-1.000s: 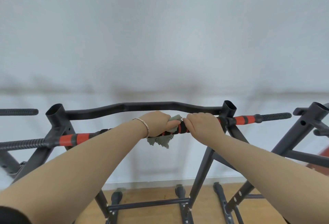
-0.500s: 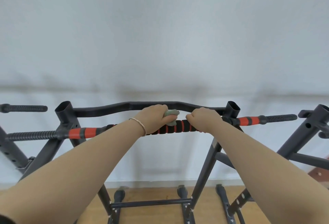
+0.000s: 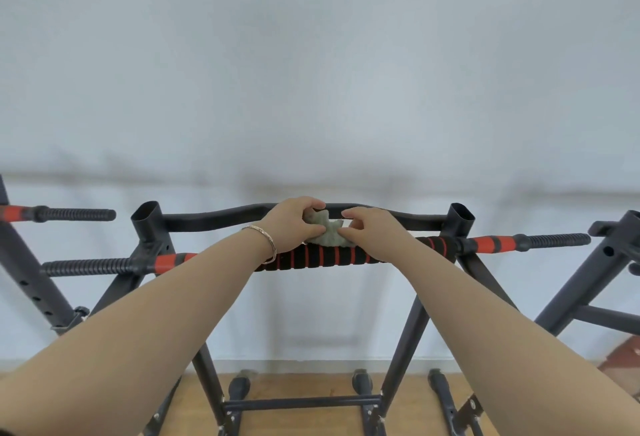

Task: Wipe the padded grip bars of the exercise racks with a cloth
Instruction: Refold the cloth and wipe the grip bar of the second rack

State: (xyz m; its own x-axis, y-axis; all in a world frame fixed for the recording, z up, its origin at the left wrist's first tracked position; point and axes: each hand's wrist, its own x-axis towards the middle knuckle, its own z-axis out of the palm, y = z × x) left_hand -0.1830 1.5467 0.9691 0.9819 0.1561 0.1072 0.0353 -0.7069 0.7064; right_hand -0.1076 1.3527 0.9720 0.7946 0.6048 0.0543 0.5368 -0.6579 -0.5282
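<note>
We see a soft, fuzzy cloth (image 3: 327,233), a matt foam bar (image 3: 332,257), a rack (image 3: 207,218) of smooth, matt dark metal, and a floor (image 3: 304,385) of smooth, slightly glossy wood.

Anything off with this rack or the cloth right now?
Nothing stands out. The left hand and right hand hold the bunched cloth at the striped padded grip bar; its padding looks intact and the rack stands upright.
</note>
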